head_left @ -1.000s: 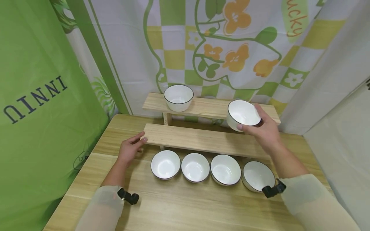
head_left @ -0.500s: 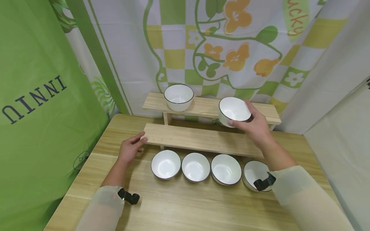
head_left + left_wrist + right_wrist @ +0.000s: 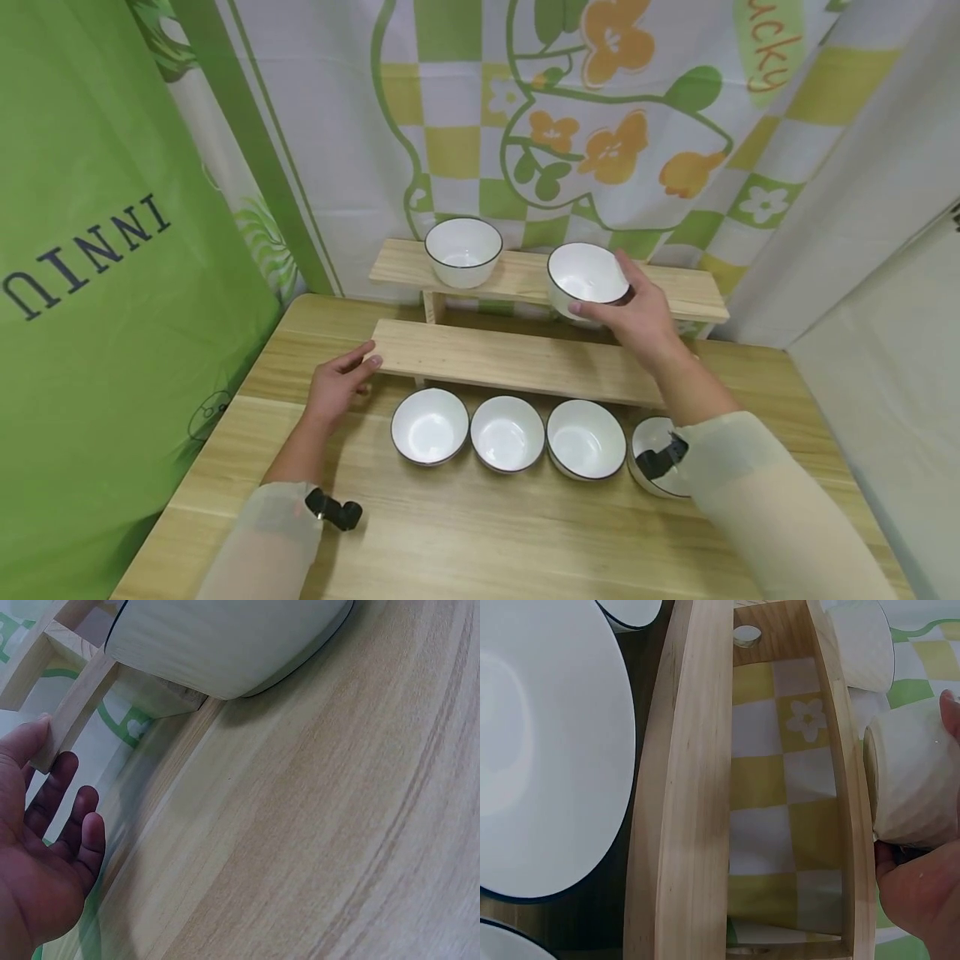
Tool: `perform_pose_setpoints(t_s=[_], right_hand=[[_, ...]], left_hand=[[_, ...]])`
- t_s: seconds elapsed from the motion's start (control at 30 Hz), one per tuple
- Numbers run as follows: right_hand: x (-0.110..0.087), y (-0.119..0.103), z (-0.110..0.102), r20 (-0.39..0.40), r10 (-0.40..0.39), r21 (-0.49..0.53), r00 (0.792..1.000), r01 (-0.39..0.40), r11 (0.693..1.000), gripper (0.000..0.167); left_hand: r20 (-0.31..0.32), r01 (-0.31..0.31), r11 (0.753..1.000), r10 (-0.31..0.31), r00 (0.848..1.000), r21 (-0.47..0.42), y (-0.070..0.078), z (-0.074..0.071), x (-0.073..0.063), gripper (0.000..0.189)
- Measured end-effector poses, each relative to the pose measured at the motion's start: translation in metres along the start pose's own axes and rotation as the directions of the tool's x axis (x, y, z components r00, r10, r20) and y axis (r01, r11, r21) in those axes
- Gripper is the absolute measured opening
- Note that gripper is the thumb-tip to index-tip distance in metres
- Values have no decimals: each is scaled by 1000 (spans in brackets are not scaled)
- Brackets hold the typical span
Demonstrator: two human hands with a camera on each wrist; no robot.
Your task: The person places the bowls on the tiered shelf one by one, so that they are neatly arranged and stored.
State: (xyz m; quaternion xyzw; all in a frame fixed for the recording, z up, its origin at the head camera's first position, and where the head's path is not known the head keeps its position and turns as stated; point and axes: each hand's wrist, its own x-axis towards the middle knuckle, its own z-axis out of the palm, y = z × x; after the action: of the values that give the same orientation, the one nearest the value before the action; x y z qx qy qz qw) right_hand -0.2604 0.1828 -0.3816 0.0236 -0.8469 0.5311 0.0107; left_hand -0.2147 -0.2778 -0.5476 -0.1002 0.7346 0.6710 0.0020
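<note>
My right hand point(image 3: 641, 321) grips a white bowl point(image 3: 587, 275) with a dark rim, thumb on the near side and fingers round the far right side. In the head view this bowl overlaps the upper board of a two-step wooden shelf point(image 3: 510, 358); in the right wrist view the bowl point(image 3: 915, 784) is right at that board's edge. My left hand point(image 3: 341, 387) pinches the left end of the lower board, thumb above and index finger below, as the left wrist view shows at the board end point(image 3: 71, 720). Another white bowl point(image 3: 463, 254) stands on the upper board's left part.
Several white bowls stand in a row on the wooden table point(image 3: 480, 533) before the shelf, among them the leftmost bowl point(image 3: 430, 427); my right sleeve partly covers the rightmost bowl point(image 3: 652, 437). A patterned curtain point(image 3: 337, 167) hangs behind, and a green cloth point(image 3: 112, 333) at left.
My right hand has moved left along the upper board with the bowl, nearer to the bowl standing there. The left hand has stayed at the lower board's end.
</note>
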Motion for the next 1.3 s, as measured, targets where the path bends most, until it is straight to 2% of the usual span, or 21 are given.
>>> perform_pose_setpoints(t_s=[0.2, 0.37, 0.53, 0.7, 0.9, 1.3], right_hand=[[8, -7, 8, 6, -29, 4, 1000, 29, 1000, 123], [14, -11, 15, 3, -42, -29, 999, 42, 999, 124], [19, -15, 22, 11, -32, -32, 999, 32, 999, 125], [24, -17, 26, 19, -15, -47, 1000, 16, 999, 128], [29, -18, 30, 26, -8, -57, 1000, 10, 998, 130], [41, -22, 43, 42, 0, -4, 999, 0, 1000, 132]], left_hand=[[3, 28, 1000, -28, 1000, 13, 15, 3, -9, 52], [18, 23, 999, -24, 1000, 27, 30, 5, -20, 52], [31, 18, 1000, -19, 999, 16, 31, 3, -22, 56], [29, 34, 999, -34, 999, 13, 31, 3, -21, 54], [26, 24, 999, -25, 999, 26, 32, 5, -21, 52], [23, 20, 999, -20, 1000, 26, 33, 4, -22, 53]])
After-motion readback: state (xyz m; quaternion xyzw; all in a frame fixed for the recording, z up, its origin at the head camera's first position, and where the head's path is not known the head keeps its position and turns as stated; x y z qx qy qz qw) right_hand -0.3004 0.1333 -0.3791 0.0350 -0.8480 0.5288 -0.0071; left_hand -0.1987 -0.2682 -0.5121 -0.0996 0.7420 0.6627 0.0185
